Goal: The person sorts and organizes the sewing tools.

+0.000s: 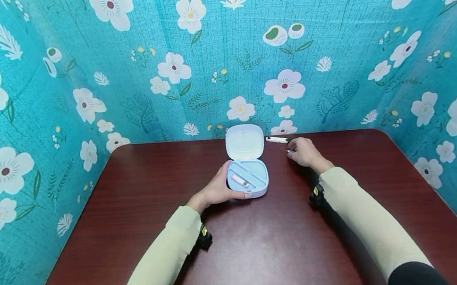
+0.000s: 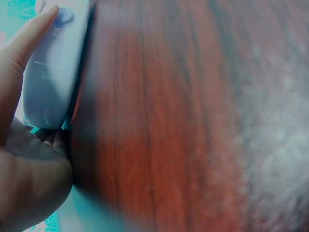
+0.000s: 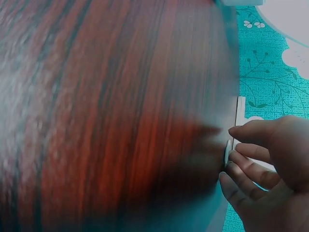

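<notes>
A small pale blue box (image 1: 263,189) stands with its lid (image 1: 244,142) raised toward the curtain. In its divided tray lies a small pinkish-white stick (image 1: 239,180) with a shiny end. My left hand (image 1: 217,187) grips the box at its left side, thumb along the front; the left wrist view shows the thumb by a round button-like catch (image 2: 63,16). Fingertips of my right hand (image 1: 304,152) are down at a small, flat white piece (image 3: 227,153), with thumb and index tip apart. Behind that hand lies a slim white object (image 1: 277,139) with a dark end.
The dark red wood table (image 1: 152,180) has rounded far corners. A turquoise flowered curtain (image 1: 221,81) hangs along its back and both sides. Each wrist carries a black camera, the left one (image 1: 204,237) close above the tabletop.
</notes>
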Tool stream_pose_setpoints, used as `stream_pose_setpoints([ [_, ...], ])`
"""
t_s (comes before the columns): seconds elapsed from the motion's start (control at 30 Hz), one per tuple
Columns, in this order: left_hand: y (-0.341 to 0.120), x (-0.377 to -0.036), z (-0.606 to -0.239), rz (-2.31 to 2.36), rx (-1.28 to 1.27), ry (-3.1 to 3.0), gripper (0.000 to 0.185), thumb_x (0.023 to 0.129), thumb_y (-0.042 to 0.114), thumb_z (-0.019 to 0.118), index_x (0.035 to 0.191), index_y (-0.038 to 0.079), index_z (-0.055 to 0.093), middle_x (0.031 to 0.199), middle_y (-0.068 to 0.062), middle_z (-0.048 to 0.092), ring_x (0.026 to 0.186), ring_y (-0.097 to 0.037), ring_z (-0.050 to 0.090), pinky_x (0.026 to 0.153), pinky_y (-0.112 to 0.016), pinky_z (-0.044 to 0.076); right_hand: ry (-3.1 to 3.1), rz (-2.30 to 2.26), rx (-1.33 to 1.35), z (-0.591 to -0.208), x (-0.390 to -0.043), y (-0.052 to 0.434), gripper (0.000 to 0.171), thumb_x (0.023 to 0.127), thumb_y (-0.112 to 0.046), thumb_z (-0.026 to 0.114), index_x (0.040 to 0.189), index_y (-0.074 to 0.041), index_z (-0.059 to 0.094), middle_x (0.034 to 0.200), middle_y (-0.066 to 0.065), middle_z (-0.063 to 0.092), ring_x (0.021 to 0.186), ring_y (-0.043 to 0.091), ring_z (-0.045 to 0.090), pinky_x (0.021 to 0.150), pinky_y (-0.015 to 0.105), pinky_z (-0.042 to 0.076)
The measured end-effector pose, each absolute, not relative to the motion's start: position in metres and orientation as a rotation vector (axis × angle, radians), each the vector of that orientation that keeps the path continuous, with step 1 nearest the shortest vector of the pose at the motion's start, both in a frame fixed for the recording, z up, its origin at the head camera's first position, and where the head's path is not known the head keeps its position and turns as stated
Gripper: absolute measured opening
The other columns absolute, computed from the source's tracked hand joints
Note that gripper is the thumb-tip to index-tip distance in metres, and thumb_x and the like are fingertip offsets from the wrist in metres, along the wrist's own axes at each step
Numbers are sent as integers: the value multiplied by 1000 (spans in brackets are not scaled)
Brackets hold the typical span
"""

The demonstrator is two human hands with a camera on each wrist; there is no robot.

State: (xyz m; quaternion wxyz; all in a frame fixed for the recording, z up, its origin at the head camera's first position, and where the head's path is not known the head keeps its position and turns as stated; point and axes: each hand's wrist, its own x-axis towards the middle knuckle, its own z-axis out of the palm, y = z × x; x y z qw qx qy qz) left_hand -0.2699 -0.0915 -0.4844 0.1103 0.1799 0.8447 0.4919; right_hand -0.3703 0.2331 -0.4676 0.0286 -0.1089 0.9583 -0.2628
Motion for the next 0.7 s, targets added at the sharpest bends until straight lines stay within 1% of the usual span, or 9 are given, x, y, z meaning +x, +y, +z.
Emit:
stream_pose_setpoints([
  [0.17,-92,-270,-484,1438,522,2480,119,70,38,96,159,18,21,146,-1,40,129,-18,42,113,-41,34,2967,-810,-286,-471,-373,230,31,98,-7,62,125,10,63,123,28,64,118,41,58,101,53,46],
  [0.5,-92,-271,-487,1453,543,2474,117,69,38,96,158,17,22,144,-2,41,129,-18,42,113,-42,34,3007,-835,-210,-473,-371,226,23,99,-6,61,117,8,67,116,27,67,113,40,60,97,52,49],
  [0.7,-93,-270,-483,1454,533,2473,118,69,37,97,159,17,22,146,-3,41,129,-20,43,113,-43,34,2965,-848,-188,-470,-369,224,22,99,-7,63,116,6,67,115,25,68,108,38,62,92,50,52],
])
